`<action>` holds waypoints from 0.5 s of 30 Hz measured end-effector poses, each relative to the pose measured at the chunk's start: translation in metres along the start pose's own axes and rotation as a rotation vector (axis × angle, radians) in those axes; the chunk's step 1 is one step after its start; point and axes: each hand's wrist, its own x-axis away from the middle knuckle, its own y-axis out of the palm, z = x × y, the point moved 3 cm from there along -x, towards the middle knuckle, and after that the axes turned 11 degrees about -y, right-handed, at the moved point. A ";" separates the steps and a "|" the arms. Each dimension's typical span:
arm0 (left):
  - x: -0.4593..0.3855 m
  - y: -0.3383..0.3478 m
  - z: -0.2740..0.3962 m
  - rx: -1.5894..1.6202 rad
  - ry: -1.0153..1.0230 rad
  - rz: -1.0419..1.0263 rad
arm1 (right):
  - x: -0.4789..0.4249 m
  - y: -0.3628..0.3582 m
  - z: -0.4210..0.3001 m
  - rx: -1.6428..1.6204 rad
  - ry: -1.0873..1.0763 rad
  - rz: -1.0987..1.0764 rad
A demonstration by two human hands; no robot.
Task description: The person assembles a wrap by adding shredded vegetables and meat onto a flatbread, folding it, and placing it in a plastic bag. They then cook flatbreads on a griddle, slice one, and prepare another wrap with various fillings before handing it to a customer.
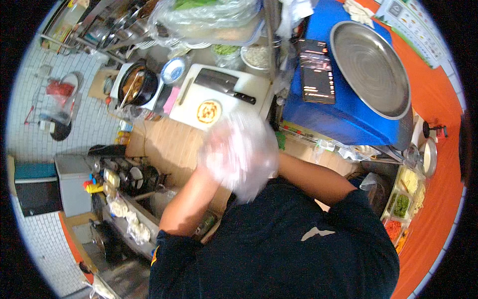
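Both of my hands are at a clear plastic bag (242, 157), blurred by motion, held in front of my chest. My left hand (220, 142) shows only as a pale blur through the plastic; my right hand is hidden behind or in the bag, its forearm coming in from the right. What the bag contains cannot be made out. Just beyond it lies a white cutting board (188, 108) with a cleaver (216, 80), its black handle pointing right. A small round flat food piece with an orange-brown pattern (209, 112) rests near the board's front edge.
Left of the board stand a blue-and-white bowl (173, 70) and a black pot (138, 84) with food and utensils. Behind it are a metal bowl (255, 56) and plastic-wrapped greens (205, 18). To the right, a blue surface (310, 116) holds a phone (317, 71) and a round metal tray (369, 69).
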 end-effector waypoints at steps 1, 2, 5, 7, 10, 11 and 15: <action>0.001 -0.021 0.004 0.197 0.090 0.193 | 0.012 -0.003 -0.013 -0.007 0.112 0.193; -0.004 0.026 0.025 -0.137 0.212 0.328 | 0.028 -0.010 -0.028 -0.025 0.204 0.416; -0.009 0.065 0.056 0.183 0.233 0.619 | 0.034 -0.004 -0.081 1.159 -0.305 0.516; -0.006 0.051 0.056 0.146 0.246 0.625 | 0.015 0.036 -0.104 1.400 -0.736 0.338; -0.009 0.034 0.057 0.117 0.244 0.652 | -0.025 0.053 -0.105 1.590 -0.844 0.181; -0.009 0.028 0.061 0.130 0.266 0.703 | -0.029 0.052 -0.095 1.536 -0.834 0.208; -0.026 -0.048 0.089 -0.006 0.524 0.623 | -0.051 0.086 -0.045 1.113 -0.603 -0.195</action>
